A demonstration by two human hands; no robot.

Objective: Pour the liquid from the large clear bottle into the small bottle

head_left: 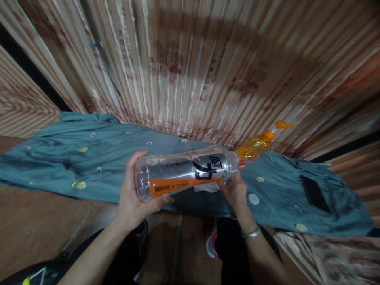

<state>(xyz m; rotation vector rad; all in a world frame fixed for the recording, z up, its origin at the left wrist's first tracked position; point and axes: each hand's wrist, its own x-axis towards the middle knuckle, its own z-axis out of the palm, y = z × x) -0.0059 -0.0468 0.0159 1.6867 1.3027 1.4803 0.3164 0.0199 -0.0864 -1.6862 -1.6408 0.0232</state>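
A clear plastic bottle (184,168) with a silver and orange label lies sideways in the air between my hands. My left hand (135,194) grips its base end, thumb below and fingers around the back. Around the neck end my right hand (236,188) is closed, its fingers partly hidden behind the bottle; a bracelet circles that wrist. Just beyond the neck stands a pump bottle (252,149) of orange-yellow liquid, partly covered by the clear bottle. A crumpled white tissue (208,187) shows beneath the bottle, and a white round cap (253,198) rests right of my right hand.
A teal patterned cloth (97,158) covers the long narrow surface. Toward its right end lies a dark phone (315,194). Behind rises a pleated beige curtain (184,71). My legs and shoes (211,245) are below, over a brown tiled floor (175,253).
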